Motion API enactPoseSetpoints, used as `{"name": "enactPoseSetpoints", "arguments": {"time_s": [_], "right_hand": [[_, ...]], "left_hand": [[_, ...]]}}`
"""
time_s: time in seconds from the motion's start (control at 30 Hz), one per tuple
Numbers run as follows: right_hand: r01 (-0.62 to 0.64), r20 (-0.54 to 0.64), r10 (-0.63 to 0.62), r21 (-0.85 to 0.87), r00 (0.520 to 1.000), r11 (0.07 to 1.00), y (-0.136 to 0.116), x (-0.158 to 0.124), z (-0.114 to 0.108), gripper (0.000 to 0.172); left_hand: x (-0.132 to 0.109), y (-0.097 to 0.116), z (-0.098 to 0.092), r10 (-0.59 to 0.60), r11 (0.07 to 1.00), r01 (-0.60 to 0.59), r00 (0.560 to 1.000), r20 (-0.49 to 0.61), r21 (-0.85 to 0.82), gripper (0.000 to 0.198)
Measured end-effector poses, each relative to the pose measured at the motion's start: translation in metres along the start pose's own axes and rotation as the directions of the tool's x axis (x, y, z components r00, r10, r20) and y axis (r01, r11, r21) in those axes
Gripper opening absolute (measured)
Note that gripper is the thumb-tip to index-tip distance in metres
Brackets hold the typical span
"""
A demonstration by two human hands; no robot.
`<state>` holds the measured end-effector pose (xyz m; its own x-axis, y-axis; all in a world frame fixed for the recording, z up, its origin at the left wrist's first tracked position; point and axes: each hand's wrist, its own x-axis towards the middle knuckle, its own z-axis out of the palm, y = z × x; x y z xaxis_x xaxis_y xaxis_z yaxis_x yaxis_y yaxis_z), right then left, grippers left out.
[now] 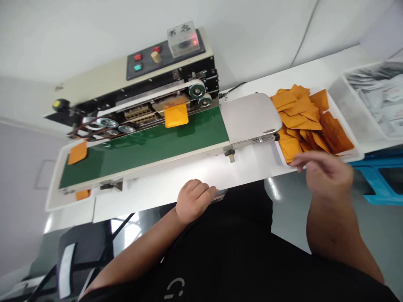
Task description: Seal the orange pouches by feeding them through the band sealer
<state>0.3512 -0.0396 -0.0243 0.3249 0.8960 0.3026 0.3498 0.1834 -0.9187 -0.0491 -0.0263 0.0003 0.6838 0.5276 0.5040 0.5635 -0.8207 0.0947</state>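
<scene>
Left hand (193, 200) loosely curled and empty on table (157, 178); right hand (324, 174) open, empty, just over tray (357, 156) of orange sachets (299, 121) (tray abutting sealer (170, 71), apparently for short reach).

The foil packets (374, 98) are cut off by the right edge, and print on the orange pouches (299, 113) is too blurred to read.
</scene>
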Motion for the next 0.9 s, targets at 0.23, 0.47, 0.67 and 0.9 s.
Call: {"name": "enactPoseSetpoints", "arguments": {"time_s": [0.23,0.47,0.67,0.9], "right_hand": [[-0.115,-0.038,0.119,-0.652,0.992,0.749,0.027,0.093,-0.059,0.043],[0.194,0.4,0.264,-0.801,0.878,0.566,0.034,0.142,-0.043,0.107],[0.291,0.445,0.338,-0.86,0.829,0.42,0.046,0.173,-0.023,0.086],[0.24,0.327,0.208,-0.903,0.922,0.357,0.038,0.179,-0.019,0.045]], "left_hand": [[-0.015,0.009,0.014,-0.008,0.994,0.011,1.0,0.026,-0.113,0.012],[-0.014,0.016,0.015,0.005,0.993,0.004,0.998,0.07,-0.12,0.005],[-0.014,0.018,0.015,0.011,0.991,0.0,0.997,0.082,-0.134,0.004],[-0.015,0.02,0.015,0.007,0.99,0.004,0.997,0.082,-0.141,0.005]]}}
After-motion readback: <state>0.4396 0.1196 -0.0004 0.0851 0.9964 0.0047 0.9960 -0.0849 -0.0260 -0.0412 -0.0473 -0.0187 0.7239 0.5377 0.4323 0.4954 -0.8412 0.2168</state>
